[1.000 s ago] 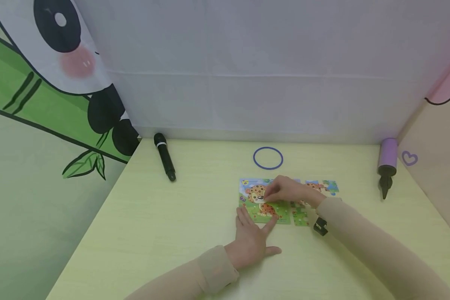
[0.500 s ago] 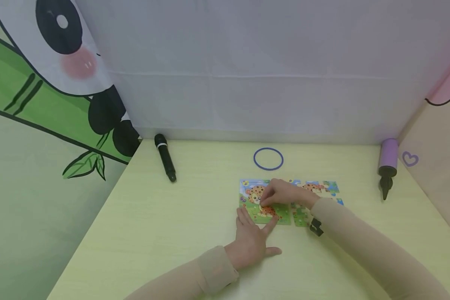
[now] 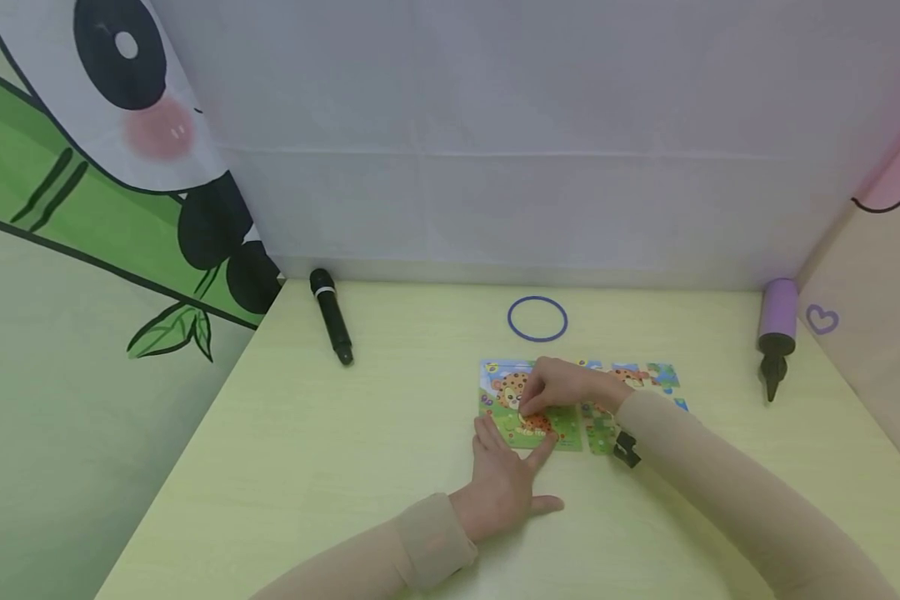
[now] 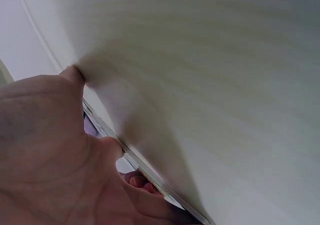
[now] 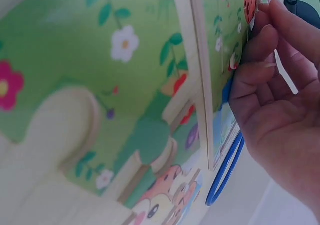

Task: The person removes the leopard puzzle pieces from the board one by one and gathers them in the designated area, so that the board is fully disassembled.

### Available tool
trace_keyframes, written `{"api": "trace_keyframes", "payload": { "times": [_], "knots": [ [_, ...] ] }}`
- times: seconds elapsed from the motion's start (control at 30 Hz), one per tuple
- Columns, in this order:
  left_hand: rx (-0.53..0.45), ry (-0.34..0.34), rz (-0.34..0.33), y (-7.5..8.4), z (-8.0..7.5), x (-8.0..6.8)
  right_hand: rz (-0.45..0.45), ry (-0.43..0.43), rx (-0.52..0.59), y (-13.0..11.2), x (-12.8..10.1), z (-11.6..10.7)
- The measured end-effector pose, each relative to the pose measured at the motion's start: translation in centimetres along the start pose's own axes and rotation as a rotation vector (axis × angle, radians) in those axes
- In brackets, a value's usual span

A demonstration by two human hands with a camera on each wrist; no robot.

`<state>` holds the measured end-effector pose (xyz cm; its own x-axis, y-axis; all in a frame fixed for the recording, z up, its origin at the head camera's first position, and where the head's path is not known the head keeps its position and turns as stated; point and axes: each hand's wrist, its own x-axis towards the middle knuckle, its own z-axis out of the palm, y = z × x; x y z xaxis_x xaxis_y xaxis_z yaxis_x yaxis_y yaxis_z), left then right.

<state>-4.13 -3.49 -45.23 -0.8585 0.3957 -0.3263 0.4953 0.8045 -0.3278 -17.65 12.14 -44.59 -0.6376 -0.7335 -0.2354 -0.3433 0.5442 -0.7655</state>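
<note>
A puzzle board point(image 3: 497, 368) with a spotted leopard cub on it lies flat on the table. Spread fingers of my left hand point(image 3: 498, 487) rest on its lower edge, and the thumb reaches out over the table. In the left wrist view that hand point(image 4: 60, 150) shows beside the board's thin edge point(image 4: 147, 171). My right hand point(image 3: 566, 385) is bent over the middle of the board, thumb and fingertips pinching what looks like a puzzle piece, mostly hidden. Joined and loose puzzle pieces point(image 3: 602, 435) lie right of the board, partly under the right forearm; gaps show between those pieces point(image 5: 145, 145).
A blue ring point(image 3: 537, 319) lies behind the board. At the back left is a black microphone point(image 3: 332, 317). A purple hand pump point(image 3: 777, 333) lies near the right edge of the table, which meets a pale cloth wall point(image 3: 457, 208) behind.
My right hand has moved slightly left and down over the board, uncovering more of the loose pieces on the right. The left hand has stayed in place.
</note>
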Motion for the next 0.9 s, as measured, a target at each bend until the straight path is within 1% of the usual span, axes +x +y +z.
{"api": "trace_keyframes", "payload": {
  "times": [0.13, 0.33, 0.6, 0.9],
  "knots": [
    [0.015, -0.002, -0.002, 0.07, 0.07, 0.01, -0.010, -0.016, 0.011, -0.04, -0.03, -0.03],
    [0.033, 0.004, -0.006, 0.09, 0.01, -0.01, -0.009, -0.016, 0.017, -0.12, 0.03, -0.06],
    [0.019, 0.006, -0.017, 0.04, -0.19, -0.05, 0.013, -0.013, 0.028, -0.12, 0.13, -0.01],
    [0.017, -0.002, -0.006, 0.00, -0.14, -0.12, 0.031, -0.020, 0.052, -0.31, -0.04, -0.01]
  ]
}}
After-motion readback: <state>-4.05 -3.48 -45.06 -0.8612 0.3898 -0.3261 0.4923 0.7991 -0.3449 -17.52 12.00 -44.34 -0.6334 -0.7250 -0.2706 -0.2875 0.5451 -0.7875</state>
